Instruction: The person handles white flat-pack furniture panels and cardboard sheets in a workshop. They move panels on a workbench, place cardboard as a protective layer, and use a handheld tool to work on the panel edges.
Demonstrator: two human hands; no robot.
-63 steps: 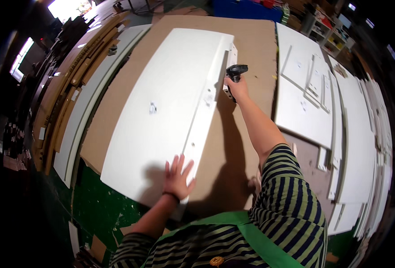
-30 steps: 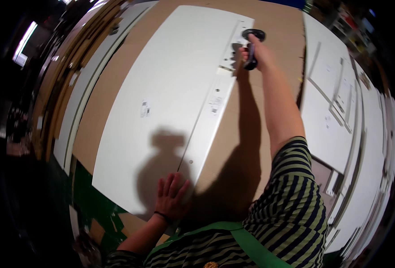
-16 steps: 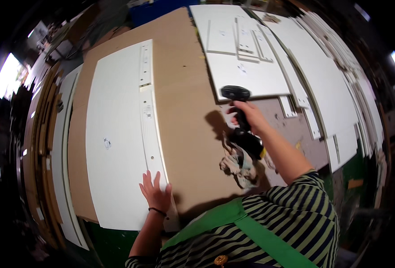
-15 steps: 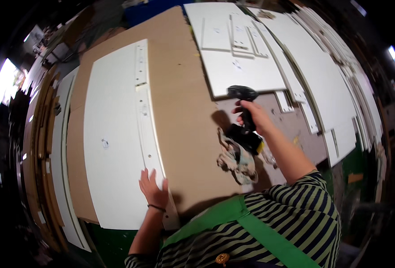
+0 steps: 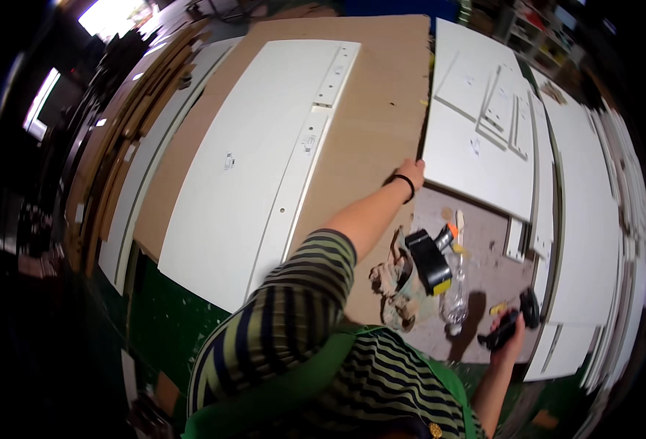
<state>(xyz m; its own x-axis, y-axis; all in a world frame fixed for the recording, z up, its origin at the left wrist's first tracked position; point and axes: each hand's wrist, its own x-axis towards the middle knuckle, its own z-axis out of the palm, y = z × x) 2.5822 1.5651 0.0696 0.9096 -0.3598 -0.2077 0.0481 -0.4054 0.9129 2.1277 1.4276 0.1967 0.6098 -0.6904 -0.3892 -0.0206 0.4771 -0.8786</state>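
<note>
My left hand reaches across to the near left corner of a white panel, its fingers curled at the edge and partly hidden. In my right hand, low on the right, is a black pistol-grip tool; its exact kind is unclear. Between my arms lies a second tool with a black body, an orange end and a yellow patch. A crumpled patterned cloth and a clear plastic bottle are beside it. To the left, a large white board with a drilled strip rests on cardboard.
Thin white strips lie on the right-hand panel. Further right are long white boards and stacked strips. Brown boards line the left side. A green floor shows below the cardboard.
My left hand has left the large white board and moved right to the other panel's corner. My right hand has drawn the black tool down and right. The view has shifted.
</note>
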